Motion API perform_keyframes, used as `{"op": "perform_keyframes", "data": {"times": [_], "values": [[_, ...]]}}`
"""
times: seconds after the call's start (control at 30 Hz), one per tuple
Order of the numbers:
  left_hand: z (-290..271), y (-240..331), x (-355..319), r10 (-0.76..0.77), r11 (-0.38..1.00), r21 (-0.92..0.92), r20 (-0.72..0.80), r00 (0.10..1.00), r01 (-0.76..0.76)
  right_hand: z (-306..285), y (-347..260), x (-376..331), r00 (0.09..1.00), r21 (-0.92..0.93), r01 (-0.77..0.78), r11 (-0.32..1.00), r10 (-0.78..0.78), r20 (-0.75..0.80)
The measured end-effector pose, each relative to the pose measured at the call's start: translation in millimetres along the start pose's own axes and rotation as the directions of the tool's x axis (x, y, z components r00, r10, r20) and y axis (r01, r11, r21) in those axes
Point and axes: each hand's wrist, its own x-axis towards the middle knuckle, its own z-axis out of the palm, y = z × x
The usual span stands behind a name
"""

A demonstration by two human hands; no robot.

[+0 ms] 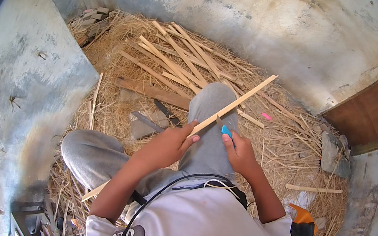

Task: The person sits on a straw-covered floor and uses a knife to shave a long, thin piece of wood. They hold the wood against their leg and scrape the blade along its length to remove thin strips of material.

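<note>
The person sits on a straw-covered floor (286, 151), shaving one long bamboo strip (234, 104) that lies slanted across the raised knee (212, 116). The left hand (168, 145) is closed around the strip near its middle, steadying it. The right hand (240, 153) is wrapped around one small knife with a blue handle (226, 131), its blade laid against the strip. This looks like the whittling step; a further stroke would call for a firm left grip and a shallow blade angle. A pile of more than a dozen split strips (182, 59) lies ahead, with one flat plank (154, 93) beside it.
</note>
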Motion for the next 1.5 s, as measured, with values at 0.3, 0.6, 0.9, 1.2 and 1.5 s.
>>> {"op": "perform_keyframes", "data": {"times": [0.3,0.6,0.9,1.2,1.5], "values": [[1,6,1,-0.042,0.998,0.058,0.063,0.997,0.038,0,-8,-8,0.998,-0.192,-0.063,0.979,0.057,-0.039],[19,13,-10,-0.041,0.995,0.092,-0.027,0.999,0.043,-2,-4,-9,0.999,-0.234,0.002,0.972,-0.010,-0.030],[23,13,-16,-0.135,0.987,0.091,0.006,0.991,0.134,7,-4,-9,0.996,-0.236,-0.069,0.969,0.052,-0.079],[30,7,-67,-0.164,0.985,-0.058,0.004,0.986,0.164,-1,0,-2,0.979,-0.130,-0.171,0.977,0.154,-0.133],[-5,17,-155,-0.373,0.928,0.012,0.097,0.923,0.374,2,4,-1,0.964,-0.088,-0.211,0.973,0.192,-0.186]]}}
